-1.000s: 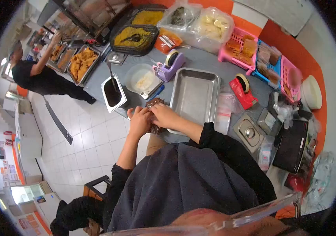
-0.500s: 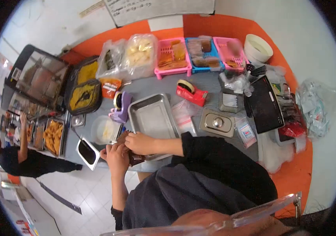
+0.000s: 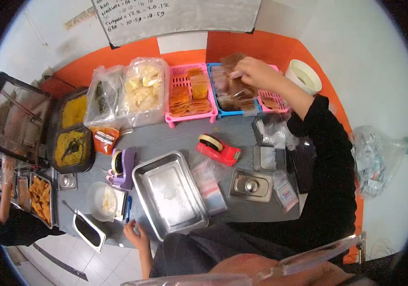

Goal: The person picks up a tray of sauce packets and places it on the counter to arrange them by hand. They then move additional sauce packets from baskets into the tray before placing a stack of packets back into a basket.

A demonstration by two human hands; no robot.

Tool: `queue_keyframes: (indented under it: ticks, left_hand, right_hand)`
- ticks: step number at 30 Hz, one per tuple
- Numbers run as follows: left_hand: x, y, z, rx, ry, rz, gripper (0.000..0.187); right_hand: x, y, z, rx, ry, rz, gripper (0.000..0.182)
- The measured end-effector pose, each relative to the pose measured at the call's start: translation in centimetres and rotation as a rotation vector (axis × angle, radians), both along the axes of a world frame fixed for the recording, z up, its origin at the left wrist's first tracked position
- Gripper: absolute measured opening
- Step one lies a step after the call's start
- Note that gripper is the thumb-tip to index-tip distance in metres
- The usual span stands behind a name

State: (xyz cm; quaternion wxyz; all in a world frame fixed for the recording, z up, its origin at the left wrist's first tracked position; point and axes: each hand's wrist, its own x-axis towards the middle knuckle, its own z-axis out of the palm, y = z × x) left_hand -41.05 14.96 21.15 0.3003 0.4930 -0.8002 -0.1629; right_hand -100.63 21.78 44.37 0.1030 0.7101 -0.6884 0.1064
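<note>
My right hand [image 3: 256, 74] reaches to the back of the table, closed on a clear plastic packet of brown sauce [image 3: 238, 89]. The packet is over the blue basket [image 3: 240, 113], which holds other brown packets. Exactly where the held packet ends and those below begin is hard to tell. My left hand [image 3: 137, 234] is near the table's front edge with its fingers apart and nothing in it. Beside it are the steel tray [image 3: 170, 190] and a blue pen [image 3: 128, 208]. To its left stands a steel container of dark sauce [image 3: 89, 232].
A pink basket [image 3: 190, 117] of orange packets and a bag of pale pieces [image 3: 144, 88] line the back. Red [image 3: 223, 153] and purple [image 3: 126, 169] tape dispensers stand mid-table. A lidded steel container [image 3: 250, 185] sits at right. Another person's arm [image 3: 6, 190] shows at far left.
My right hand has moved from the front edge up to the blue basket with the brown packet. My left hand has let go of the packet and lowered. The view has shifted.
</note>
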Motion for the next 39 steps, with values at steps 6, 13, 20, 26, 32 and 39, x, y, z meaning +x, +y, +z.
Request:
queue_keyframes:
  ticks: [6,13,20,26,32,39]
  left_hand:
    - [0.4,1.5,-3.6,0.022,-0.169,0.014,0.02]
    - [-0.2,1.6,-3.7,-0.085,-0.298,0.096,0.02]
    - [0.5,1.5,-3.7,0.026,-0.294,0.035,0.023]
    - [0.8,1.6,-4.2,0.012,-0.286,0.039,0.025]
    - [0.5,1.5,-3.7,0.039,-0.306,0.025,0.025]
    - [-0.2,1.4,-3.5,0.035,-0.268,0.061,0.024]
  right_hand:
    - [-11.3,-1.4,-5.0,0.184,-0.107,-0.067,0.023]
    - [-15.2,-2.7,-11.9,0.59,-0.54,-0.23,0.028]
    - [-18.2,-6.4,-12.9,0.456,-0.535,-0.176,0.025]
    - [-19.4,-5.5,-18.0,0.255,-0.344,-0.309,0.027]
    - [-16.9,-4.1,-17.5,0.203,-0.156,-0.24,0.036]
    - [-13.9,-1.8,-12.7,0.148,-0.16,-0.258,0.037]
